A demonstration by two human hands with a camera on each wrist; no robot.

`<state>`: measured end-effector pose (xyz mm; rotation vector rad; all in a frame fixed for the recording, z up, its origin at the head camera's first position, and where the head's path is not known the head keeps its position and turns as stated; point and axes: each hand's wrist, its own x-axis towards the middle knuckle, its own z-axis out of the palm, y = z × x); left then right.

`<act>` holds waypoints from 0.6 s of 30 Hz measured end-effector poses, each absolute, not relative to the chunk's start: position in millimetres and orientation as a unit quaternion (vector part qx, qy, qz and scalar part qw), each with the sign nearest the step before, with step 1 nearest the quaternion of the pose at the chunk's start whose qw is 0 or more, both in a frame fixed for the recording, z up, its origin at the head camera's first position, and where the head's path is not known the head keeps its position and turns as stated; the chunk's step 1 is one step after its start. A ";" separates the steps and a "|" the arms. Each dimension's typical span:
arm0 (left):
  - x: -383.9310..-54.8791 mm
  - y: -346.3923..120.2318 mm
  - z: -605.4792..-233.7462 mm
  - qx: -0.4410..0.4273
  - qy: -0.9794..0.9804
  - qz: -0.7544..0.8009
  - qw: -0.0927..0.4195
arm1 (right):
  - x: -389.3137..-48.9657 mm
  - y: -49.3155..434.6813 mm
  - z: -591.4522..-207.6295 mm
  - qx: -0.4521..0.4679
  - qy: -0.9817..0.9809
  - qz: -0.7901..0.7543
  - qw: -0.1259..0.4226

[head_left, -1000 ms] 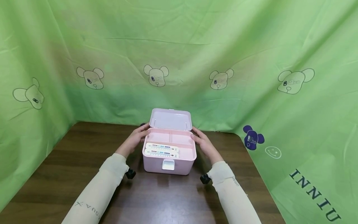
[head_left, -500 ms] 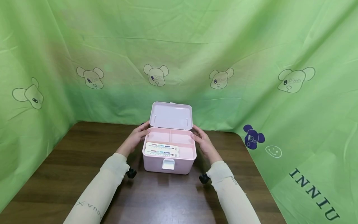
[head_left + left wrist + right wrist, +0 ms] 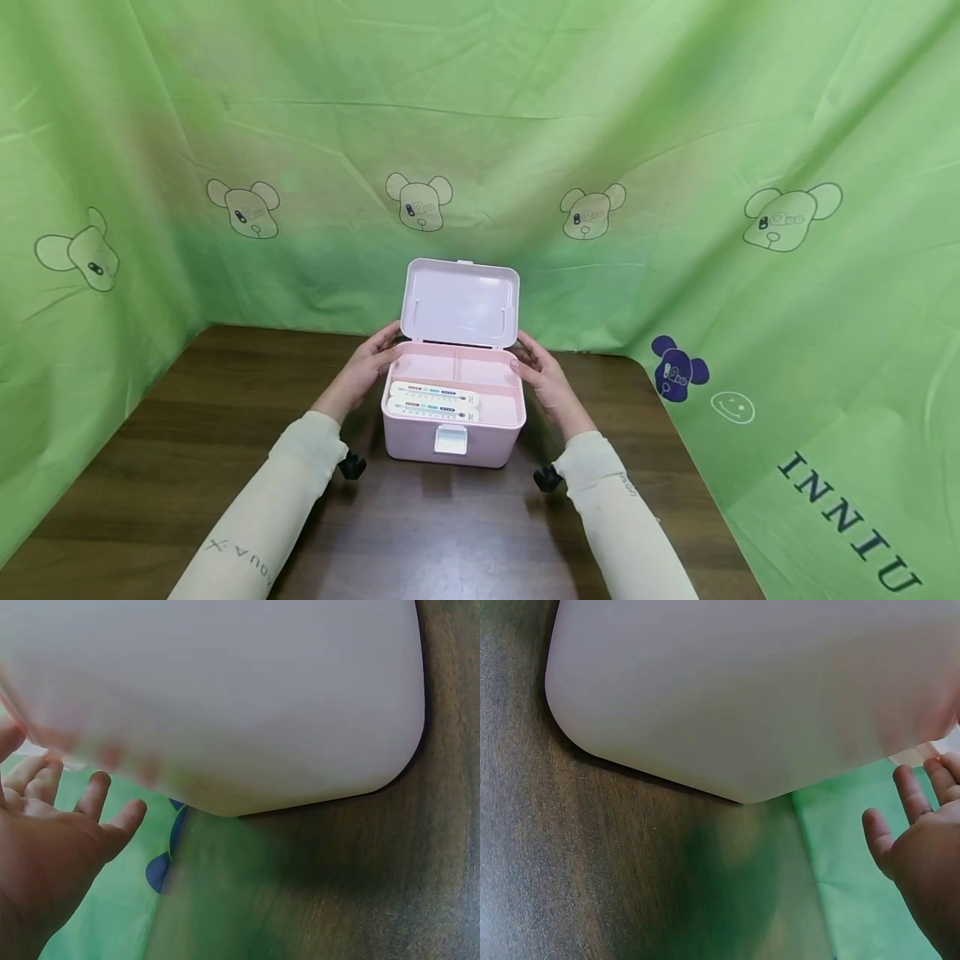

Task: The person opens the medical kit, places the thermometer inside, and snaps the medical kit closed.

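A pink storage box [image 3: 416, 443] stands on the table with its pale lid [image 3: 460, 304] tilted up at the back. At the left rear corner is my left hand [image 3: 363, 368], thumb at the rim and fingers reaching behind toward the lid hinge. My right hand [image 3: 551, 385] mirrors it at the right rear corner. Both wrist views show the fingers extended and spread beside the smooth box wall [image 3: 247, 690]; some fingertips are hidden behind the box. Inside the front compartment lie two white thermometer-like strips [image 3: 431, 410] with printed scales. A clear latch [image 3: 452, 440] hangs on the front.
The dark wooden table [image 3: 225, 417] runs up to a green curtain [image 3: 495, 100] behind and at both sides. Two divided sections [image 3: 427, 363] fill the rear of the box. Black wrist mounts [image 3: 352, 466] hang under the sleeves.
The lid has swung further up from its low backward tilt, standing taller in the head view. Both hands have stayed at the rear corners and the box has hardly moved.
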<state>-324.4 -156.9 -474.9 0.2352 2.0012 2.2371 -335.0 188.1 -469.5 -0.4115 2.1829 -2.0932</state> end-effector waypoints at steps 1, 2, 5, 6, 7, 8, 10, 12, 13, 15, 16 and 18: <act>-324.5 -156.7 -475.0 0.077 0.663 0.742 0.065 | -335.0 188.2 -469.2 -0.134 0.716 -0.684 0.043; -324.6 -156.7 -474.9 0.075 0.666 0.740 0.063 | -335.1 188.3 -468.9 -0.133 0.718 -0.682 0.041; -324.8 -157.0 -474.4 0.074 0.672 0.734 0.055 | -335.2 188.3 -467.2 -0.129 0.722 -0.678 0.036; -324.8 -157.3 -474.0 0.072 0.676 0.731 0.050 | -335.1 188.3 -466.5 -0.128 0.723 -0.678 0.035; -324.6 -157.5 -473.5 0.071 0.681 0.727 0.046 | -334.9 188.3 -465.8 -0.128 0.724 -0.677 0.034; -324.5 -157.6 -473.1 0.069 0.686 0.723 0.042 | -334.8 188.3 -465.2 -0.127 0.724 -0.677 0.033; -324.8 -157.6 -472.9 0.068 0.692 0.718 0.033 | -334.7 188.5 -464.4 -0.126 0.725 -0.676 0.031; -324.7 -157.3 -472.6 0.064 0.697 0.714 0.025 | -334.2 188.4 -463.1 -0.126 0.730 -0.671 0.027; -324.7 -157.2 -472.7 0.061 0.697 0.714 0.022 | -333.3 188.2 -462.1 -0.126 0.733 -0.668 0.024; -324.1 -157.1 -472.6 0.053 0.700 0.712 0.016 | -331.6 187.5 -459.6 -0.122 0.744 -0.656 0.016; -323.8 -157.2 -472.6 0.049 0.700 0.712 0.014 | -330.6 186.8 -458.0 -0.121 0.750 -0.651 0.011; -322.6 -156.9 -471.8 0.039 0.701 0.712 0.008 | -328.0 184.7 -454.2 -0.116 0.762 -0.637 -0.002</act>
